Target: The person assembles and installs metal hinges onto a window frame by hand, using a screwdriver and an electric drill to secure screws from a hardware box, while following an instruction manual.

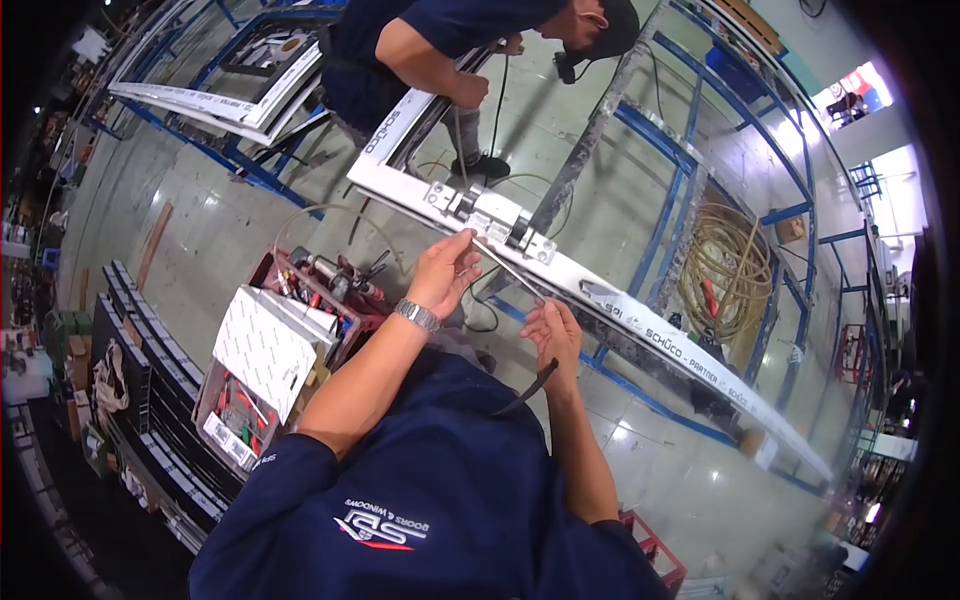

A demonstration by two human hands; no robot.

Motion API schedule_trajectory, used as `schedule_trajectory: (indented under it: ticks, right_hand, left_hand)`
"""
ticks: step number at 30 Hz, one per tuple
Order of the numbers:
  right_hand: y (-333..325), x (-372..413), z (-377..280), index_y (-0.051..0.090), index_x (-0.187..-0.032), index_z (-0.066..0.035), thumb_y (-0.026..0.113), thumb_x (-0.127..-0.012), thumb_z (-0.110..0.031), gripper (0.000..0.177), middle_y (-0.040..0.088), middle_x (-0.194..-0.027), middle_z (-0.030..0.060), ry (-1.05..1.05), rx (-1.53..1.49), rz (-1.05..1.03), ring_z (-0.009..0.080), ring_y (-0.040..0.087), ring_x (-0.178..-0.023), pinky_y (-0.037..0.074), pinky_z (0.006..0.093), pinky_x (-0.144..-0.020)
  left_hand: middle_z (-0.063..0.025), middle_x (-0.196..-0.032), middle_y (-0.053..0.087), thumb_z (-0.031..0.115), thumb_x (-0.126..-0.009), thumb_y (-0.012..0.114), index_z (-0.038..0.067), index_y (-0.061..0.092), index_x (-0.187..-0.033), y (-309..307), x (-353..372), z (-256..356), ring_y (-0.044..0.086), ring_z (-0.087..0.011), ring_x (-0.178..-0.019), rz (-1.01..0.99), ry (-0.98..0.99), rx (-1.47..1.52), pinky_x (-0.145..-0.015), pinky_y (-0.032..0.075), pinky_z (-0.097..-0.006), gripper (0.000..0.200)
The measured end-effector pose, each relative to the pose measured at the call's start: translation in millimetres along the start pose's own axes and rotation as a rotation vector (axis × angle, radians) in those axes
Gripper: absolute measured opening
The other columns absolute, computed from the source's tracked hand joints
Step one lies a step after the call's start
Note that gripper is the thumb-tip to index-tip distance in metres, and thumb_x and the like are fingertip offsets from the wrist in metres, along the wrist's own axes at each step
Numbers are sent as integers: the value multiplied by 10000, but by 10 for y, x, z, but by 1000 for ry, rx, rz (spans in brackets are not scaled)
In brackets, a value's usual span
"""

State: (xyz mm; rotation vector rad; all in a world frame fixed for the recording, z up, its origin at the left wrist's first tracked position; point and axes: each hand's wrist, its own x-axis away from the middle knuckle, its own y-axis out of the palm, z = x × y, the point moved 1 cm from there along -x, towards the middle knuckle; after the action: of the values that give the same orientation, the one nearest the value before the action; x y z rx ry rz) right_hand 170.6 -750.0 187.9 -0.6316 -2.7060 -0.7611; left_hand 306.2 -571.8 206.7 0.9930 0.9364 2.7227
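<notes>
Upper tip of thin rod (510,268) hidden at fingertips of left hand (445,272); contact with white fitting (492,226) hard to tell. Rod slants between hands, near white frame bar (640,316): upper end pinched by left hand, lower end grasped by right hand (554,334) (firmness of grip unclear). Red crate (352,326) holds jumbled tools (326,268); bin (204,402) holds red-handled tools (242,416), partly covered by white sheet (262,340)

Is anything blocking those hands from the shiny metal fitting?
Nothing I can see: the left hand is right at the metal fitting, with the thin rod slanting from there to the right hand.
</notes>
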Motion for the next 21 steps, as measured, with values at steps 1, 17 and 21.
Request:
schedule_trajectory:
  ticks: [1, 17, 21]
  right_hand:
    - [9, -99, 6, 619, -1138, 35, 549, -1031, -217, 283, 639, -835, 95, 10, -18, -8, 149, 608, -659, 536, 290, -636]
    - [305, -541, -89, 624, -1084, 7, 548, -1029, -256, 279, 452, -636, -8, 192, 103, 128, 89, 392, -496, 494, 302, -607]
    - [292, -619, -203, 619, -1060, 0, 561, -1021, -246, 256, 486, -600, 8, 319, 51, 107, 104, 406, -453, 506, 309, -595]
  left_hand:
    - [15, -951, 681, 219, -981, 654, 78, 671, -1118, 19, -79, 11, 641, -87, -833, 5, -9, 15, -719, 531, -268, 197]
    - [-71, -1048, 716, 202, -1022, 576, 5, 660, -1138, -74, -549, 90, 692, -121, -866, -110, -183, -63, -746, 584, -273, 244]
    - [-76, -1042, 715, 224, -1019, 593, 15, 663, -1150, 45, -525, 17, 704, -149, -884, -122, -274, -89, -779, 605, -285, 255]
